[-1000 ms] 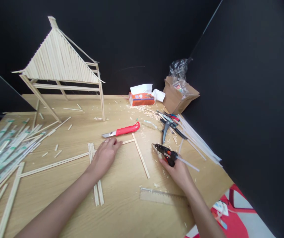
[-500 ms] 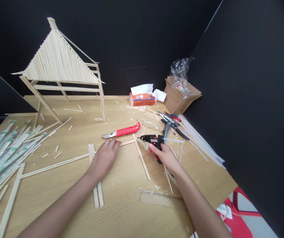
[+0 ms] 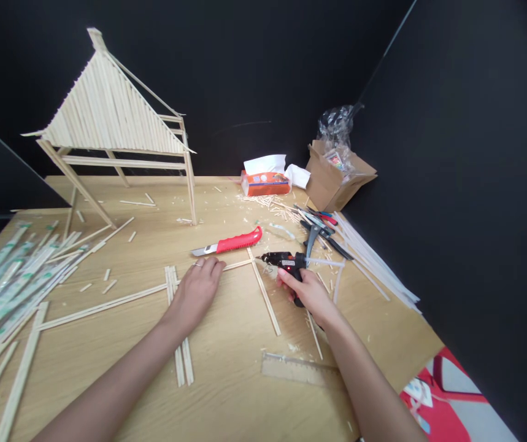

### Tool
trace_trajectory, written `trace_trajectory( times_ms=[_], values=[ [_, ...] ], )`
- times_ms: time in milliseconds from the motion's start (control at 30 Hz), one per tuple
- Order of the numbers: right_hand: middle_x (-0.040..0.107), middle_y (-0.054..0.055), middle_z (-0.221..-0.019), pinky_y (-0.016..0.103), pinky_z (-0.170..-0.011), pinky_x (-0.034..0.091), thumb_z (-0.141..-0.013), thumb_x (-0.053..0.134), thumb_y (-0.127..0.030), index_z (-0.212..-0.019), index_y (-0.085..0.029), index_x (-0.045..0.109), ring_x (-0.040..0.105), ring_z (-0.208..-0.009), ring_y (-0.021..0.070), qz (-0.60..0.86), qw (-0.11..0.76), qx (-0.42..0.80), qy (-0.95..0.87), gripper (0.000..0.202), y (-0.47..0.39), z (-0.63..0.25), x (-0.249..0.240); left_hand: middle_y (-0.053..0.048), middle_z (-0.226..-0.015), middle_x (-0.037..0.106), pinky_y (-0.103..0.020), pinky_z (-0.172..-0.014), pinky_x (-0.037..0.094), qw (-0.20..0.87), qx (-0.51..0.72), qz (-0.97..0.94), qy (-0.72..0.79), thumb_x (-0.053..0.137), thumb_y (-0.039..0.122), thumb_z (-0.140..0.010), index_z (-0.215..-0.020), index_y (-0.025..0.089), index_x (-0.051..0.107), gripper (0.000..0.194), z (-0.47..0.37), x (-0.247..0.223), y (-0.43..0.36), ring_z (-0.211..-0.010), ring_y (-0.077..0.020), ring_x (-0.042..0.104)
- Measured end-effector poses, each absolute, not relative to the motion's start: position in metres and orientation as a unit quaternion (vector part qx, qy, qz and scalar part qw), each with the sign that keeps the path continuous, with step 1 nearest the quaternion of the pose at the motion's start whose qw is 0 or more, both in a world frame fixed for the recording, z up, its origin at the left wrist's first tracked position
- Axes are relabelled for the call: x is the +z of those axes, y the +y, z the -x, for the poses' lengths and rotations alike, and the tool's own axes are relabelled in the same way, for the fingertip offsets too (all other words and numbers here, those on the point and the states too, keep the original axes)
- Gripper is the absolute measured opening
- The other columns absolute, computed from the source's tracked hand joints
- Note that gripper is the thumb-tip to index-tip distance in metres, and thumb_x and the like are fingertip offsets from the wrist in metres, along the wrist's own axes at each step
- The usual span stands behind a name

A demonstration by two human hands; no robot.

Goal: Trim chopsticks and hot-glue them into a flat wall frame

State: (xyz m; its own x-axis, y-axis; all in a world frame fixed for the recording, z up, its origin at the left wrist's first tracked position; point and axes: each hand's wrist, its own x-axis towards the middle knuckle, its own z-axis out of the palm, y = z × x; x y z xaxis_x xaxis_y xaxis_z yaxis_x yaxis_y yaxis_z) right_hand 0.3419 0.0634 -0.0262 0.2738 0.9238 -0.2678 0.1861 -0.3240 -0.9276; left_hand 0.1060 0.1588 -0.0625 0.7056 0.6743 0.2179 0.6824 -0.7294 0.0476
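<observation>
My right hand [image 3: 307, 288] is wrapped around the handle of a black hot glue gun [image 3: 286, 259], a clear glue stick poking from its back. Its nozzle points left at the joint where a long wooden strip [image 3: 240, 264] meets a short pair of wooden sticks [image 3: 265, 298]. Fingers bent and close together, my left hand [image 3: 199, 283] presses on the long strip, hiding part of it. Below that hand, a crosspiece of sticks [image 3: 184, 359] runs toward me. A red utility knife [image 3: 238, 241], blade out, lies just beyond my left fingertips.
A stick-built house model [image 3: 116, 113] stands at the back left. Bagged sticks [image 3: 5, 276] lie at the left. Pliers [image 3: 321, 236], glue sticks [image 3: 378, 264], a tissue pack [image 3: 267, 184] and a paper bag [image 3: 337, 181] are at right and back. A clear ruler [image 3: 297, 369] lies in front.
The glue gun's nozzle stays at the stick joint with hardly any movement. My left hand keeps its place on the strip. The whole view has shifted very slightly.
</observation>
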Motion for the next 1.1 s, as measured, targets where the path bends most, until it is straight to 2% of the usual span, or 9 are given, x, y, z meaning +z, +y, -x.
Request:
trace_trajectory(
  times_ms=[167,400,500,600,700,767,967,1100],
  values=[
    [0.062,0.002,-0.074,0.021,-0.048,0.039,-0.079,0.058,-0.053,-0.082,-0.015,0.064,0.046,-0.050,0.0083,0.663,0.431,0.462,-0.401,0.038,0.057,-0.340,-0.017,-0.013,-0.101,0.057,-0.039,-0.082,0.043,0.013,-0.121,0.923,-0.366,0.037,0.004,-0.086,-0.107,0.013,0.057,0.030,-0.106,-0.062,0.160,-0.095,-0.0279,0.051],
    [0.058,0.000,-0.071,0.020,-0.047,0.037,-0.078,0.061,-0.051,-0.080,-0.015,0.062,0.046,-0.050,0.0074,0.648,0.441,0.494,-0.376,0.036,0.045,-0.332,0.001,-0.017,-0.108,0.059,-0.043,-0.085,0.043,-0.018,-0.164,0.912,-0.375,0.038,0.017,-0.092,-0.115,0.011,0.055,0.029,-0.110,-0.059,0.160,-0.102,-0.0297,0.053],
    [0.060,0.001,-0.073,0.020,-0.048,0.036,-0.078,0.062,-0.050,-0.080,-0.015,0.061,0.047,-0.051,0.0073,0.642,0.444,0.503,-0.371,0.036,0.040,-0.326,0.009,-0.015,-0.111,0.060,-0.043,-0.087,0.043,-0.042,-0.190,0.904,-0.380,0.038,0.022,-0.093,-0.114,0.012,0.056,0.029,-0.111,-0.049,0.155,-0.103,-0.0283,0.055],
    [0.061,0.002,-0.074,0.021,-0.048,0.035,-0.078,0.062,-0.051,-0.080,-0.014,0.062,0.047,-0.051,0.0072,0.638,0.436,0.510,-0.377,0.036,0.036,-0.319,0.016,-0.008,-0.104,0.063,-0.034,-0.086,0.045,-0.120,-0.232,0.885,-0.384,0.042,0.030,-0.093,-0.105,0.017,0.059,0.024,-0.114,-0.033,0.144,-0.098,-0.0211,0.058],
    [0.061,0.002,-0.075,0.021,-0.047,0.033,-0.078,0.061,-0.052,-0.079,-0.015,0.062,0.048,-0.050,0.0074,0.637,0.422,0.515,-0.388,0.037,0.034,-0.314,0.019,-0.003,-0.098,0.065,-0.030,-0.081,0.046,-0.291,-0.301,0.811,-0.410,0.050,0.036,-0.090,-0.098,0.020,0.061,0.021,-0.118,-0.018,0.132,-0.090,-0.0174,0.060],
    [0.061,0.002,-0.075,0.022,-0.047,0.032,-0.079,0.061,-0.052,-0.079,-0.015,0.063,0.048,-0.051,0.0078,0.632,0.419,0.520,-0.394,0.037,0.032,-0.313,0.019,-0.002,-0.096,0.066,-0.029,-0.079,0.045,-0.353,-0.328,0.766,-0.426,0.053,0.036,-0.088,-0.094,0.021,0.062,0.018,-0.120,-0.013,0.127,-0.087,-0.0167,0.060],
    [0.060,0.002,-0.077,0.022,-0.048,0.029,-0.082,0.059,-0.050,-0.082,-0.015,0.063,0.048,-0.051,0.0079,0.626,0.414,0.519,-0.410,0.035,0.028,-0.309,0.019,0.000,-0.091,0.068,-0.028,-0.075,0.044,-0.415,-0.351,0.717,-0.437,0.055,0.035,-0.086,-0.088,0.022,0.066,0.017,-0.120,-0.014,0.129,-0.083,-0.0156,0.061],
    [0.058,0.002,-0.077,0.023,-0.049,0.029,-0.082,0.059,-0.049,-0.081,-0.015,0.062,0.048,-0.052,0.0081,0.630,0.428,0.510,-0.400,0.035,0.024,-0.314,0.024,-0.001,-0.088,0.068,-0.032,-0.076,0.045,-0.394,-0.336,0.740,-0.429,0.056,0.030,-0.086,-0.085,0.021,0.066,0.013,-0.118,-0.015,0.128,-0.082,-0.0163,0.060]
  ],
)
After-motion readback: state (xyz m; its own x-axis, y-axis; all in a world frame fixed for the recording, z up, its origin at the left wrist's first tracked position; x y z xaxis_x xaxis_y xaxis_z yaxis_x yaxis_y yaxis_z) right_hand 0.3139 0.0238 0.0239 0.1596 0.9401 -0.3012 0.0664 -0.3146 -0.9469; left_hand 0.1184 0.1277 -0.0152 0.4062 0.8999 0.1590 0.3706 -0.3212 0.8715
